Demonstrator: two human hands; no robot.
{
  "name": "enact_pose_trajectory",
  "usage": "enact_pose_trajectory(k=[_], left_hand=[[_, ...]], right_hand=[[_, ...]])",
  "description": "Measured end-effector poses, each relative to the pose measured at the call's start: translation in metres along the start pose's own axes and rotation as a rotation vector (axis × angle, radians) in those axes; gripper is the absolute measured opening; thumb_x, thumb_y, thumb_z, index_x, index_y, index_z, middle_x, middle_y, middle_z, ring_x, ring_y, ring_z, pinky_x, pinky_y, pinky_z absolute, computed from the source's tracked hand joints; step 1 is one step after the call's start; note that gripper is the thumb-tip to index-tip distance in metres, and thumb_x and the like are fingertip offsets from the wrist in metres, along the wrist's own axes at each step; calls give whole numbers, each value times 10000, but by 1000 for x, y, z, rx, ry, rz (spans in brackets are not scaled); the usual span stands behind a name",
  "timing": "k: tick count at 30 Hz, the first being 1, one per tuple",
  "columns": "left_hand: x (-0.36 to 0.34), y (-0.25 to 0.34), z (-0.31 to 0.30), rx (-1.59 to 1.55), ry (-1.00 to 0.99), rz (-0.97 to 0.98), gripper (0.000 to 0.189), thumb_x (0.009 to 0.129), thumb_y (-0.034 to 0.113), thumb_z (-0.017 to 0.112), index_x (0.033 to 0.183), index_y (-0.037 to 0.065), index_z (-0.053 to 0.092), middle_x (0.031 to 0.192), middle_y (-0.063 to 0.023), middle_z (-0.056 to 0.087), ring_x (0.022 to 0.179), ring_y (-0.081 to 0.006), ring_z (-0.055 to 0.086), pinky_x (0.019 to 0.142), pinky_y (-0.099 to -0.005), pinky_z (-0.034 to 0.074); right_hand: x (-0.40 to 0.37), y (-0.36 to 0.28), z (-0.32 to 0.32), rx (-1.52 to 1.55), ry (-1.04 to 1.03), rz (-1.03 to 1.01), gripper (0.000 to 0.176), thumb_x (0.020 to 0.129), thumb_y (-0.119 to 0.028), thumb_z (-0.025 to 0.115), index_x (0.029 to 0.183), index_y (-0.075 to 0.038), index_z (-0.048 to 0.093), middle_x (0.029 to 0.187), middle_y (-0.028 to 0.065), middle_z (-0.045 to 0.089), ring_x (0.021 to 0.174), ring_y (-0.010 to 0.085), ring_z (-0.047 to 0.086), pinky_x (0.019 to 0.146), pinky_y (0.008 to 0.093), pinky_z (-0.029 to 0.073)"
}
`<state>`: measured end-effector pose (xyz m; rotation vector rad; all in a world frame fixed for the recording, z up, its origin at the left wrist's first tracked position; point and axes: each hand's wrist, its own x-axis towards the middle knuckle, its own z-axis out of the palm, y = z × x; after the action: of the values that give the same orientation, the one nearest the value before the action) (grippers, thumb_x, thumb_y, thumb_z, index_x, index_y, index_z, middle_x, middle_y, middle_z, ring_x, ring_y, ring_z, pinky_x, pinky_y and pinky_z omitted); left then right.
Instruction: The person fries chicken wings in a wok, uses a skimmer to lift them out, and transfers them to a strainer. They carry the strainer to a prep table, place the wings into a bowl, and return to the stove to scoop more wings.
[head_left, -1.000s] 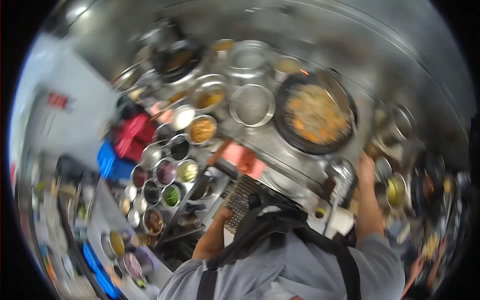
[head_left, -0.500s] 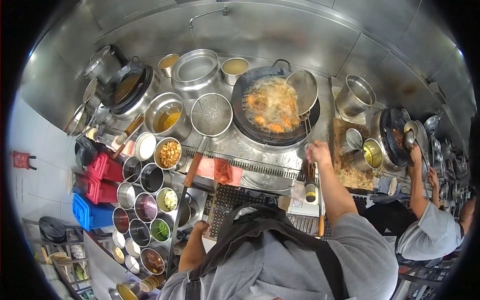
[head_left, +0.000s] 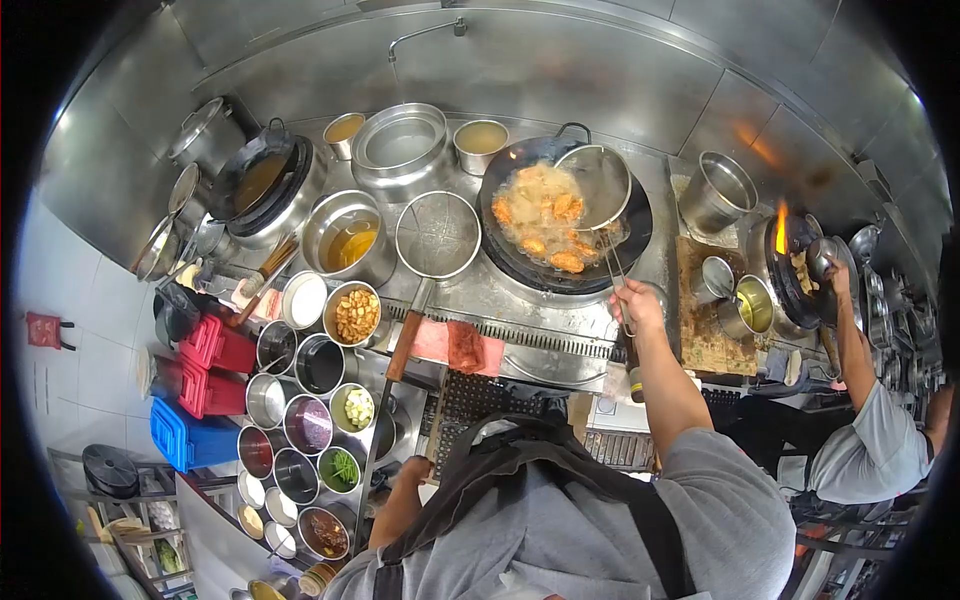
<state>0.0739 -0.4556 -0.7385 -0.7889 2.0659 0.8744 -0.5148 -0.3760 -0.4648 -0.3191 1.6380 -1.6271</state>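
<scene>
A large wok of bubbling oil holds several orange-brown fried pieces. My right hand is closed around the metal handle of a round wire skimmer, whose mesh is tilted over the wok's right side. The lower end of that handle is hidden by my forearm. Low beside my body, my left hand looks curled near the counter's edge; whatever it may hold is hidden. A second mesh skimmer with a wooden handle lies on the stove left of the wok.
Several metal pots of ingredients stand at left, including browned cubes and chopped greens. A folded red cloth lies on the front ledge. At right, a co-worker's hand holds a ladle beside another wok with a flame.
The skimmer's mesh has shifted left and tilted over the oil, and the fried pieces lie differently. A flame has appeared at the co-worker's wok. The whole view has shifted slightly.
</scene>
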Motion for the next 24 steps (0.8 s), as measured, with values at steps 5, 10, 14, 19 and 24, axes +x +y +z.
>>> enact_pose_trajectory(k=[5, 10, 14, 19, 24], left_hand=[[37, 2, -7, -512, 69, -219, 201, 779, 134, 592, 968, 82, 637, 925, -72, 627, 833, -203, 626, 621, -393, 536], [9, 28, -47, -528, 80, -398, 270, 834, 164, 517, 1061, 126, 658, 1080, -124, 632, 884, -249, 652, 746, -350, 549], [6, 11, -27, -422, 121, -295, 282, 834, 132, 496, 1061, 147, 661, 1052, -103, 646, 822, -236, 665, 651, -343, 568], [0, 8, 1, -383, 15, -246, 274, 803, 58, 506, 1017, 132, 661, 962, -86, 640, 767, -215, 644, 595, -364, 566], [-13, 9, 16, -317, -103, -117, 265, 791, 45, 534, 1029, 111, 630, 948, -62, 619, 763, -214, 618, 592, -361, 561]], right_hand=[[-8, -21, -12, -197, 118, -51, 97, 840, -40, 490, 852, 37, 547, 639, 89, 578, 427, 158, 506, 358, 297, 397], [2, -43, -28, -623, 228, -125, 130, 829, -55, 480, 770, 29, 560, 568, 86, 576, 423, 167, 546, 399, 328, 436], [-19, -62, -38, -1001, 347, -258, 196, 813, -89, 493, 925, 19, 614, 580, 172, 591, 456, 255, 587, 488, 379, 478], [-41, -53, -52, -1149, 457, -433, 312, 809, -108, 508, 1098, -54, 614, 766, 231, 631, 763, 374, 633, 706, 406, 490], [-87, -52, -55, -1105, 256, -478, 347, 831, -61, 474, 1157, -27, 587, 625, 96, 590, 414, 155, 536, 428, 321, 451]])
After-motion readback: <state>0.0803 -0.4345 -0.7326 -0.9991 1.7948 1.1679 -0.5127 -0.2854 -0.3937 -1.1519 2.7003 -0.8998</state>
